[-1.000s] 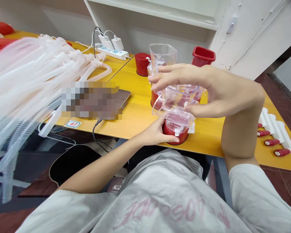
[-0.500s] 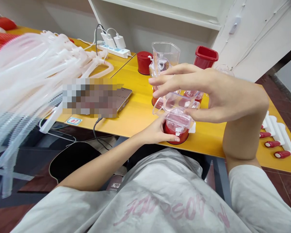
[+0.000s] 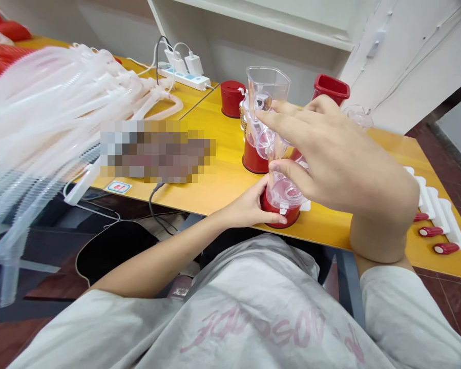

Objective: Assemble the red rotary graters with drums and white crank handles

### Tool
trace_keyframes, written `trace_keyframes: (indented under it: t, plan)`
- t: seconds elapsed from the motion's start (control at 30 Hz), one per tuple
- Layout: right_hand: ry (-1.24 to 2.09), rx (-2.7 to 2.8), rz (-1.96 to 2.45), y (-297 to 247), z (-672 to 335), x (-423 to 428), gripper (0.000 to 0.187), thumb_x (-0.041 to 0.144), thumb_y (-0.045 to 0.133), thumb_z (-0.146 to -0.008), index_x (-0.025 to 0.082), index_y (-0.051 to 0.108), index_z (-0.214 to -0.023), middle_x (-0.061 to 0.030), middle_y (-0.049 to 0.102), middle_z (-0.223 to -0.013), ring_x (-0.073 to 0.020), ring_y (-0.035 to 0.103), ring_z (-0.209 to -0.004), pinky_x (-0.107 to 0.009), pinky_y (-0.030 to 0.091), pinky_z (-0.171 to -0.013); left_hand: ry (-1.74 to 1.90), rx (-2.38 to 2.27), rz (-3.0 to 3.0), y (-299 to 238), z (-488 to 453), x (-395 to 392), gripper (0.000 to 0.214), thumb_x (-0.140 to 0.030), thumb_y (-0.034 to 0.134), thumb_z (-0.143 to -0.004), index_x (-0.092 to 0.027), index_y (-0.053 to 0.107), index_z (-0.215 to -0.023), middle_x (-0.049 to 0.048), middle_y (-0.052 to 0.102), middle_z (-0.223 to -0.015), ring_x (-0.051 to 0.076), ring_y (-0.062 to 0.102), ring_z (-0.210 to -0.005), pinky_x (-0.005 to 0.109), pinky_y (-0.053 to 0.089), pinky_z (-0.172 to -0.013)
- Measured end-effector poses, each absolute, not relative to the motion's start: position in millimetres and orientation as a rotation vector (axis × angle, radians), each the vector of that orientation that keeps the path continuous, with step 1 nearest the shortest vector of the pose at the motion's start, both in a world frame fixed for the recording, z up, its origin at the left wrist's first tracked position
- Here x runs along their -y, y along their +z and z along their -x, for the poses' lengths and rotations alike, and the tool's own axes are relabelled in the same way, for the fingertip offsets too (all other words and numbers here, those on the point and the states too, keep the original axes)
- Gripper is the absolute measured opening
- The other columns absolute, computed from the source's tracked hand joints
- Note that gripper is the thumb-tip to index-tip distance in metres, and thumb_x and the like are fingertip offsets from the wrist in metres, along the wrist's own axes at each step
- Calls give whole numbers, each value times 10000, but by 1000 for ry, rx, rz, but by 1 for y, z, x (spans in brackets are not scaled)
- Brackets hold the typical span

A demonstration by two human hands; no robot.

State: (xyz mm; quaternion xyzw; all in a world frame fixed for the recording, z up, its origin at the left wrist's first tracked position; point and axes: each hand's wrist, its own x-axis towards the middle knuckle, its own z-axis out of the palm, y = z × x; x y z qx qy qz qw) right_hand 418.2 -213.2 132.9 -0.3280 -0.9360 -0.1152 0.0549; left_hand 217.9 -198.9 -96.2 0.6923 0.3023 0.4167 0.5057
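Observation:
My left hand [image 3: 253, 207] is wrapped round a round red base [image 3: 278, 212] that stands at the near edge of the yellow table [image 3: 215, 179]. A clear plastic body [image 3: 282, 192] sits on top of that base. My right hand [image 3: 330, 159] reaches over it from the right and pinches the clear plastic body between thumb and fingers. Just behind stands another red base with a tall clear jug [image 3: 267, 89] on it.
A heap of white corrugated plastic tubes [image 3: 42, 133] fills the left. At the back are a red cup [image 3: 231, 98], a red square tub [image 3: 330, 88] and a white power strip [image 3: 184, 77]. White pieces with red caps [image 3: 434, 215] lie at the right.
My right hand has turned the clear plastic body and brought it down onto the red base. My left hand has stayed on the base.

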Motion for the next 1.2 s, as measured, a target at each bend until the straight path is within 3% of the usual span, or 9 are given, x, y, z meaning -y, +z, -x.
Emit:
trace_keyframes:
  t: [0.1, 0.27, 0.4, 0.6, 0.7, 0.8, 0.97, 1.07, 1.2]
  plan:
    - [-437, 2829, 999, 129, -415, 215, 613, 344, 540, -1263, 171, 487, -1848, -185, 592, -1835, -441, 668, -1570, -650, 513, -1359, 1023, -722, -1693, -97, -219, 198, 1207, -550, 1132, -796, -173, 545, -1780, 249, 624, -1822, 518, 595, -1713, 661, 469, -1466]
    - [-451, 2786, 1153, 120, -412, 217, 724, 332, 582, -1259, 83, 392, -1912, -278, 579, -1807, -540, 627, -1571, -741, 579, -1291, 1049, -707, -1732, -99, -218, 198, 1266, -577, 1122, -809, -174, 495, -1832, 260, 562, -1877, 520, 561, -1745, 645, 470, -1469]
    - [-417, 2656, 970, 112, -413, 215, 588, 417, 550, -1289, 160, 537, -1817, -225, 691, -1699, -527, 668, -1528, -751, 593, -1292, 1042, -720, -1761, -98, -217, 198, 1157, -587, 1104, -840, -155, 563, -1767, 266, 581, -1859, 511, 570, -1741, 633, 483, -1463]
    - [-403, 2725, 1118, 116, -410, 219, 677, 404, 607, -1267, 14, 513, -1813, -337, 645, -1719, -581, 631, -1525, -817, 577, -1267, 1064, -677, -1811, -94, -218, 197, 1242, -623, 1102, -834, -165, 503, -1821, 282, 569, -1849, 546, 443, -1817, 683, 392, -1507]
    - [-331, 2699, 993, 116, -415, 214, 602, 464, 531, -1293, 87, 588, -1759, -280, 689, -1677, -525, 656, -1494, -805, 569, -1274, 1066, -703, -1837, -94, -218, 198, 1355, -642, 1119, -803, -174, 433, -1874, 285, 524, -1879, 553, 375, -1849, 689, 342, -1529]
    - [-207, 2696, 852, 115, -427, 201, 500, 366, 512, -1280, 161, 650, -1715, -228, 712, -1648, -473, 670, -1500, -753, 563, -1291, 1060, -734, -1828, -97, -218, 199, 1363, -639, 1109, -816, -167, 405, -1884, 294, 465, -1919, 537, 430, -1826, 668, 378, -1520]
    - [88, 2756, 550, 126, -457, 178, 602, 412, 572, -1252, 272, 569, -1837, -146, 627, -1826, -440, 623, -1639, -744, 532, -1360, 1057, -741, -1775, -100, -219, 200, 1235, -586, 1120, -808, -168, 518, -1802, 286, 547, -1867, 528, 546, -1753, 666, 437, -1487]
    - [240, 2726, 519, 142, -481, 175, 595, 466, 632, -1243, 346, 610, -1825, -74, 652, -1826, -390, 641, -1670, -663, 536, -1413, 1062, -736, -1746, -99, -220, 201, 1219, -553, 1136, -785, -163, 538, -1773, 287, 585, -1830, 523, 582, -1723, 655, 452, -1476]
    - [355, 2558, 667, 161, -520, 187, 525, 472, 681, -1242, 364, 703, -1755, -31, 805, -1625, -307, 799, -1468, -512, 656, -1323, 1039, -708, -1708, -98, -219, 203, 1156, -536, 1118, -808, -154, 552, -1741, 278, 677, -1731, 506, 671, -1634, 650, 521, -1420]
